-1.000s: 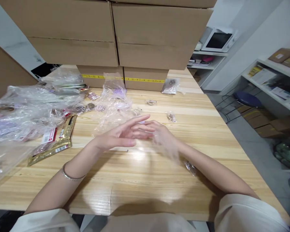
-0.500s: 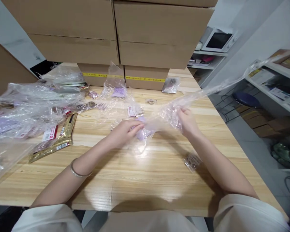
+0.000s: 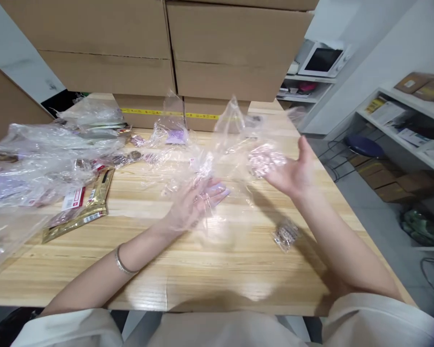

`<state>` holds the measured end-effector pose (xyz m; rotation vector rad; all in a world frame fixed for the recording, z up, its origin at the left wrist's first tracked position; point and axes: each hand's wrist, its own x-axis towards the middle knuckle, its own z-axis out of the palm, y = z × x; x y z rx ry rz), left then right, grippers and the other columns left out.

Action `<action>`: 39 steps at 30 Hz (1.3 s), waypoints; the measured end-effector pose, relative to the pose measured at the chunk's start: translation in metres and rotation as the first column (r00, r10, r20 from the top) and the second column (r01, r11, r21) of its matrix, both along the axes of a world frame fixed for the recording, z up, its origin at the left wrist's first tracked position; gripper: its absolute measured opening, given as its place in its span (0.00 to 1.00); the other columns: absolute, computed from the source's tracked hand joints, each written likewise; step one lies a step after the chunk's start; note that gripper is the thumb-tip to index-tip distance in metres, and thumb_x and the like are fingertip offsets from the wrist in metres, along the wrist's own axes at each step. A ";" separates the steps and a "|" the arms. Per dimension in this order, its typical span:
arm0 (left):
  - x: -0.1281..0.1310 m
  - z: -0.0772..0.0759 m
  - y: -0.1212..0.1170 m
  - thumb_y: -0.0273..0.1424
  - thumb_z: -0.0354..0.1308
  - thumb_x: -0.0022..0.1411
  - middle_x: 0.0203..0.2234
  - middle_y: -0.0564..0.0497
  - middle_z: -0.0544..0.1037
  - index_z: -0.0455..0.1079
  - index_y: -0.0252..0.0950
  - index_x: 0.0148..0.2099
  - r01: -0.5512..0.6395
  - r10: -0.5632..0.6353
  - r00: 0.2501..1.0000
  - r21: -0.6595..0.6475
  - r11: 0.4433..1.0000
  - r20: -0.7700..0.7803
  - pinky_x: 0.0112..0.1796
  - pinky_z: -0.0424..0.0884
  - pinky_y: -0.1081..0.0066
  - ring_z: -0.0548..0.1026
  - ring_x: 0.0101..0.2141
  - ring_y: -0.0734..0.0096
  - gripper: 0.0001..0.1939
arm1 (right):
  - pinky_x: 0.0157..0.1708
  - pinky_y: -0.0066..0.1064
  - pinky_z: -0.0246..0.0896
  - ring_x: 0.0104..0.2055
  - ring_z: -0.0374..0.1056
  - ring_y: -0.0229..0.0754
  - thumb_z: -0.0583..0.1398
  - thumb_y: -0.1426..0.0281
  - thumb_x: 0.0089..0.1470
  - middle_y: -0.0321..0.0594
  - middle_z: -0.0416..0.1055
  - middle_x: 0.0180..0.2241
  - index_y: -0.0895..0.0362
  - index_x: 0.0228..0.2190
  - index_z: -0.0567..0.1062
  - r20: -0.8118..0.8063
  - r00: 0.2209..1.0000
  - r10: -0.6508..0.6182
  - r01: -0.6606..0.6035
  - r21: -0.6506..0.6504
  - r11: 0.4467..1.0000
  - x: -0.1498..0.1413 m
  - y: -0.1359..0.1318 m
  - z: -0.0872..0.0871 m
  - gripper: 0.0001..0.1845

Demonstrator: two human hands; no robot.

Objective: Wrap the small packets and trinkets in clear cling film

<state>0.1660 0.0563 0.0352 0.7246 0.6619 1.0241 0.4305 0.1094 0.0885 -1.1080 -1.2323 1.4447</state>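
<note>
Our left hand (image 3: 197, 202) is partly veiled by the clear plastic bag (image 3: 233, 127) above the bench (image 3: 202, 284), and we cannot tell whether its fingers pinch the film. We hold our right hand (image 3: 292, 173) open, thumb raised, fingertips at the pinkish packet (image 3: 264, 160); a small packet (image 3: 286, 233) lies nearer, on the right.

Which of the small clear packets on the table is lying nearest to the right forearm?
The dark-filled packet, between the forearms and nearer the person than the right hand. It lies alone on bare wood, apart from the plastic clutter.
</note>
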 end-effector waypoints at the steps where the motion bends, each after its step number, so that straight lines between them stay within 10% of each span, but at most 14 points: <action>1: 0.003 -0.012 -0.002 0.42 0.58 0.66 0.58 0.43 0.72 0.70 0.39 0.54 -0.010 0.010 1.000 -0.050 0.999 -0.001 0.58 0.68 0.54 0.74 0.55 0.57 0.18 | 0.48 0.47 0.67 0.53 0.69 0.55 0.41 0.33 0.51 0.51 0.74 0.47 0.55 0.53 0.71 0.021 0.999 0.038 -0.037 -0.025 0.999 -0.005 -0.002 -0.011 0.48; 6: 0.008 -0.040 -0.015 0.37 0.61 0.63 0.59 0.41 0.71 0.71 0.36 0.53 0.058 -0.083 0.988 -0.187 0.981 -0.133 0.59 0.66 0.59 0.74 0.54 0.58 0.18 | 0.50 0.48 0.69 0.54 0.70 0.53 0.63 0.47 0.50 0.47 0.69 0.58 0.49 0.58 0.66 0.053 0.968 0.243 -0.237 -0.105 0.966 -0.026 -0.022 -0.058 0.38; 12: -0.011 -0.020 0.002 0.53 0.49 0.64 0.47 0.33 0.78 0.70 0.28 0.48 0.085 -0.138 0.984 -0.380 0.921 -0.113 0.46 0.76 0.58 0.80 0.43 0.52 0.31 | 0.22 0.32 0.69 0.19 0.65 0.33 0.66 0.58 0.51 0.41 0.79 0.41 0.51 0.56 0.70 0.354 0.926 0.129 -0.092 -0.120 0.989 -0.019 -0.030 -0.062 0.31; 16: -0.017 -0.018 0.016 0.52 0.59 0.60 0.41 0.37 0.79 0.72 0.29 0.44 0.058 -0.168 0.918 -0.296 0.953 -0.360 0.36 0.79 0.62 0.81 0.34 0.58 0.28 | 0.40 0.43 0.75 0.38 0.76 0.46 0.63 0.58 0.55 0.45 0.77 0.49 0.53 0.51 0.74 0.527 0.820 0.224 -0.214 -0.081 0.974 0.003 -0.040 -0.054 0.23; 20: -0.013 -0.030 0.015 0.37 0.67 0.57 0.32 0.45 0.80 0.73 0.31 0.34 0.050 -0.131 0.838 -0.164 0.985 -0.530 0.28 0.76 0.72 0.80 0.28 0.67 0.12 | 0.64 0.57 0.51 0.64 0.61 0.56 0.57 0.63 0.58 0.44 0.66 0.61 0.50 0.55 0.73 0.781 0.607 0.147 -0.340 0.088 0.936 0.049 -0.073 -0.051 0.23; 24: -0.013 -0.034 0.009 0.36 0.61 0.62 0.26 0.47 0.79 0.70 0.32 0.33 -0.002 -0.103 0.793 -0.171 0.985 -0.600 0.20 0.71 0.75 0.79 0.21 0.68 0.11 | 0.61 0.56 0.57 0.65 0.58 0.58 0.61 0.73 0.44 0.45 0.62 0.63 0.48 0.60 0.67 0.910 0.388 0.145 -0.480 0.065 0.875 0.081 -0.111 -0.065 0.40; 27: -0.012 -0.031 0.005 0.36 0.57 0.66 0.31 0.47 0.80 0.66 0.33 0.36 -0.054 -0.057 0.814 -0.174 0.983 -0.578 0.18 0.72 0.74 0.79 0.20 0.68 0.11 | 0.54 0.53 0.63 0.56 0.65 0.57 0.59 0.73 0.48 0.47 0.72 0.53 0.51 0.51 0.73 0.962 0.274 -0.004 -0.506 0.148 0.850 0.073 -0.122 -0.079 0.27; 34: -0.020 -0.027 -0.018 0.40 0.55 0.67 0.27 0.49 0.81 0.56 0.39 0.39 -0.120 -0.065 0.784 -0.254 0.960 -0.617 0.14 0.70 0.73 0.74 0.13 0.70 0.13 | 0.45 0.50 0.61 0.40 0.67 0.55 0.50 0.64 0.59 0.51 0.73 0.36 0.59 0.39 0.71 0.947 0.270 -0.174 -0.209 0.234 0.949 0.061 -0.064 -0.091 0.15; 39: -0.029 -0.024 -0.032 0.39 0.54 0.68 0.30 0.48 0.83 0.53 0.40 0.38 -0.109 -0.093 0.795 -0.292 0.950 -0.599 0.16 0.73 0.70 0.76 0.16 0.67 0.13 | 0.53 0.47 0.62 0.55 0.65 0.59 0.64 0.62 0.43 0.59 0.66 0.53 0.67 0.62 0.54 0.900 0.428 -0.078 -0.038 0.104 0.994 0.076 0.020 -0.088 0.49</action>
